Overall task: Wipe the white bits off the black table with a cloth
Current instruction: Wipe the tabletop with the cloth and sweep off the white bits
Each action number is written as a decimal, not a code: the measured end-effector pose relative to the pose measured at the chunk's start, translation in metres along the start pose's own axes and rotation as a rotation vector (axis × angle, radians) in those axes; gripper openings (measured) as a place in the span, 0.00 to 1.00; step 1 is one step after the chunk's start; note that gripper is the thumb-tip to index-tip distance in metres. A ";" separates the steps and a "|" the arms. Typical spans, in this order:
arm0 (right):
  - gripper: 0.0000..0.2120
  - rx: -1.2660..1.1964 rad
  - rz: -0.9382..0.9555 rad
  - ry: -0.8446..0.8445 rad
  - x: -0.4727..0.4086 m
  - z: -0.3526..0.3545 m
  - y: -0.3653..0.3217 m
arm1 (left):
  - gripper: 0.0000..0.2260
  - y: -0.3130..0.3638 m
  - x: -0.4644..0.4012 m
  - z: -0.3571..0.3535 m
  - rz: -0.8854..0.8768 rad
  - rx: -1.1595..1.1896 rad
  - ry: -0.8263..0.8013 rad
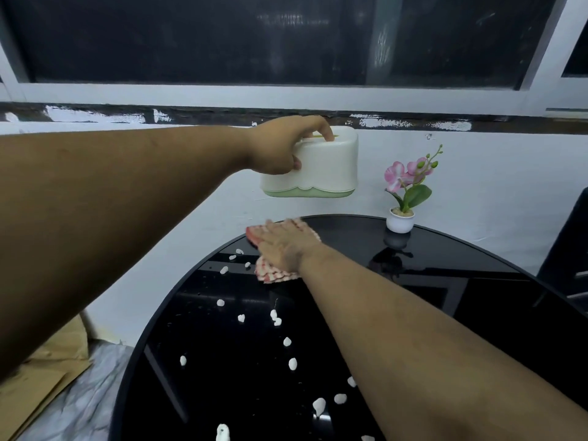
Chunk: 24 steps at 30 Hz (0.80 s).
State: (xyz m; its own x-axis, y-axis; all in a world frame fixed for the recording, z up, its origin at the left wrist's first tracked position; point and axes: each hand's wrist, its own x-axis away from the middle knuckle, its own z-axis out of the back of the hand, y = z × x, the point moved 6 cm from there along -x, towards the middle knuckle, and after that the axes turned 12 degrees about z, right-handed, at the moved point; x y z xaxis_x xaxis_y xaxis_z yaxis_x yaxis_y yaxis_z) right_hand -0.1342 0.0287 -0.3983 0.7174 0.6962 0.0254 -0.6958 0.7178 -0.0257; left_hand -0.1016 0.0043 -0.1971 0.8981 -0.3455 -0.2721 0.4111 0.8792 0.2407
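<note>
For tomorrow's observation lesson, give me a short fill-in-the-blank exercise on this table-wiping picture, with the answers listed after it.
1. The left hand holds a white and green box lifted ____ the table.
2. The right hand presses a red-and-white checked ____ onto the table.
3. The white bits lie on the table's ____ top.
4. The small white pot holds a plant with ____ flowers.

Answers: above; cloth; black; pink

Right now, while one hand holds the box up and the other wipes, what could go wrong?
1. The left hand holds the white and green box in the air above the table's far edge; it could slip and drop.
2. The right hand presses the cloth near the black table rim, so white bits may scatter to the floor.
3. A wide sweep might tip the small flower pot.
</note>
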 end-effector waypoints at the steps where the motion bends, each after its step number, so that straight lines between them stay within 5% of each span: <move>1: 0.31 0.009 0.076 -0.008 -0.001 -0.002 -0.014 | 0.28 0.000 0.001 0.000 0.003 -0.003 0.002; 13: 0.27 -0.043 0.393 -0.074 0.118 0.010 -0.056 | 0.28 0.012 0.013 0.008 -0.008 -0.030 0.005; 24: 0.26 -0.040 -0.169 -0.015 0.145 0.009 0.057 | 0.28 0.030 0.020 0.007 -0.005 -0.036 0.004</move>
State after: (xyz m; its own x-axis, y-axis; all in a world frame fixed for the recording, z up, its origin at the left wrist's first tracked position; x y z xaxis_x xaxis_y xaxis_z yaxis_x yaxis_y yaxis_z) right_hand -0.0703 0.1702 -0.3873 0.8232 0.5657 0.0478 -0.5630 0.8243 -0.0597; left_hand -0.0701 0.0216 -0.1892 0.8955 -0.3483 -0.2770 0.4093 0.8890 0.2055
